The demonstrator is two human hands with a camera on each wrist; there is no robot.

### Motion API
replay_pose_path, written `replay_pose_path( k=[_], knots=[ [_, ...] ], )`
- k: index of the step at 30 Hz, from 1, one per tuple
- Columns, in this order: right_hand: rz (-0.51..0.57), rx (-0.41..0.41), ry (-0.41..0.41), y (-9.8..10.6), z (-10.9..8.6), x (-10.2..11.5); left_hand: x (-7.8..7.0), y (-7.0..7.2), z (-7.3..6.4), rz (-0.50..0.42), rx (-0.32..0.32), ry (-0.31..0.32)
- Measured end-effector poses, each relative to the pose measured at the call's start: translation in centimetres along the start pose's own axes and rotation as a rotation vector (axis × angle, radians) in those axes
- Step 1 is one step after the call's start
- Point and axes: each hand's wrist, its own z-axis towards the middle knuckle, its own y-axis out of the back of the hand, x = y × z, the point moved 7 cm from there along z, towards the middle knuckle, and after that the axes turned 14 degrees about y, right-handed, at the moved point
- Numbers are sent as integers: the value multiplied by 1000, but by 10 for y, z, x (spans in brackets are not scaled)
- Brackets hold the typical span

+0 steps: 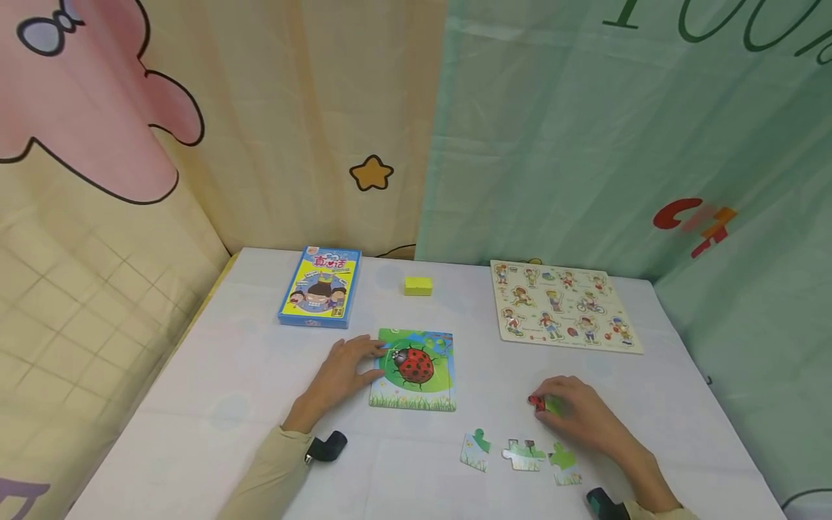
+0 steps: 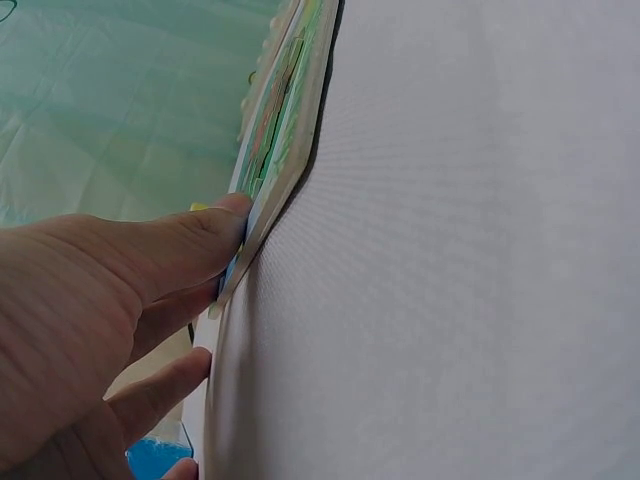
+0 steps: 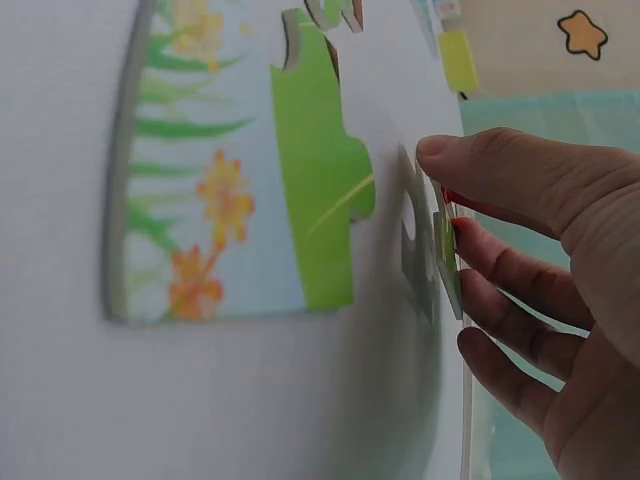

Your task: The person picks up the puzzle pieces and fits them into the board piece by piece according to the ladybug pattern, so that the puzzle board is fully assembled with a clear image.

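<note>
A ladybug puzzle board point(image 1: 414, 397) lies flat in the middle of the table. My left hand point(image 1: 343, 368) rests at its left edge, fingers fairly straight; in the left wrist view the thumb point(image 2: 205, 235) touches the board's rim. To the right, my right hand point(image 1: 578, 412) pinches a red and green puzzle piece point(image 1: 538, 403) between thumb and fingers. Seen from the right wrist, that piece point(image 3: 447, 262) is on edge, partly hidden by the fingers. Three loose puzzle pieces, one at left point(image 1: 475, 451), one in the middle point(image 1: 523, 455) and one at right point(image 1: 565, 464), lie nearer me.
Behind the board stands a small yellow block point(image 1: 418, 287). At the back left lies a blue and yellow box point(image 1: 320, 287); a cream board with pictures of children point(image 1: 565, 307) is at the back right. Printed curtains point(image 1: 312, 130) hang behind the white table point(image 1: 260, 383).
</note>
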Motion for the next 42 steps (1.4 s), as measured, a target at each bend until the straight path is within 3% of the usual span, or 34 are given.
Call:
replay_pose_path(
  k=[8,16,25,31,42],
  knots=[
    [-10,-9,127,-4,25,13,1,1,-1,-18,-2,3],
    [50,19,247,-8,62,35,1,0,0,-15,0,7],
    [90,47,300,-24,106,69,0,1,0,-17,-2,1],
    [52,106,323,-41,129,88,0,0,0,-23,2,0],
    [-27,164,323,-64,151,109,0,1,0,-23,-2,-12]
  ],
)
